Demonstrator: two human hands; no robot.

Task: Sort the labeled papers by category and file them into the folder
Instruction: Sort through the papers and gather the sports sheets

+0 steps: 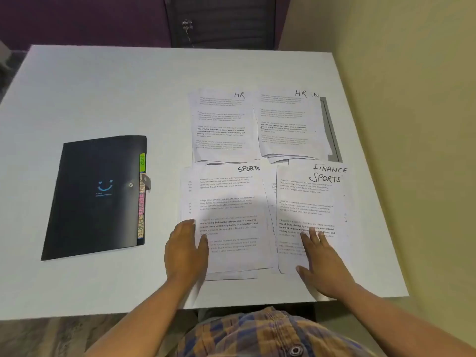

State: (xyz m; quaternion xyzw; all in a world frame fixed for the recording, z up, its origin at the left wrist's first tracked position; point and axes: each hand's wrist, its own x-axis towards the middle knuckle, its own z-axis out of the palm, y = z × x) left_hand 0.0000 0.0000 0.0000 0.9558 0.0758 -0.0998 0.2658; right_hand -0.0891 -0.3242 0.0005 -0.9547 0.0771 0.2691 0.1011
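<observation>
Four piles of printed papers lie on the right half of the white table (108, 94). An HR pile (221, 124) is at the back left and another HR pile (288, 124) at the back right. Nearer lie a SPORTS pile (229, 202) and a pile whose top sheet reads SPORTS with FINANCE showing above it (309, 202). My left hand (185, 251) rests flat on the left edge of the SPORTS pile. My right hand (322, 264) lies flat on the lower part of the near right pile. A black folder (95, 197) with coloured tabs lies shut at the left.
A grey strip (331, 130) shows under the back right pile. A dark chair (224, 21) stands behind the table's far edge. A pale wall (412, 99) runs along the table's right side.
</observation>
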